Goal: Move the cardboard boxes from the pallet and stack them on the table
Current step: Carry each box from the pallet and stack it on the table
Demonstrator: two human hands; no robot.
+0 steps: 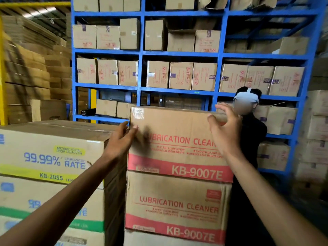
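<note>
Light even and fairly bright across the centre; daylight enters upper left through translucent roof panels (pixel 35 14), which blow out to white streaks. Shelf bays of the blue rack (pixel 142 54) fall dim toward the back. Soft glare on the clear tape (pixel 137 113) at the corner of the top box (pixel 177 139). A smeared dark shadow lies on that box face beside the left hand (pixel 122 139). Left hand motion-blurred at the fingers; right hand (pixel 225 128) sharper. Strong wide-angle bowing: rack uprights lean inward, edges stretch. Cartons at far right (pixel 314 132) and the stack at far left (pixel 26 77) soft and smeared.
</note>
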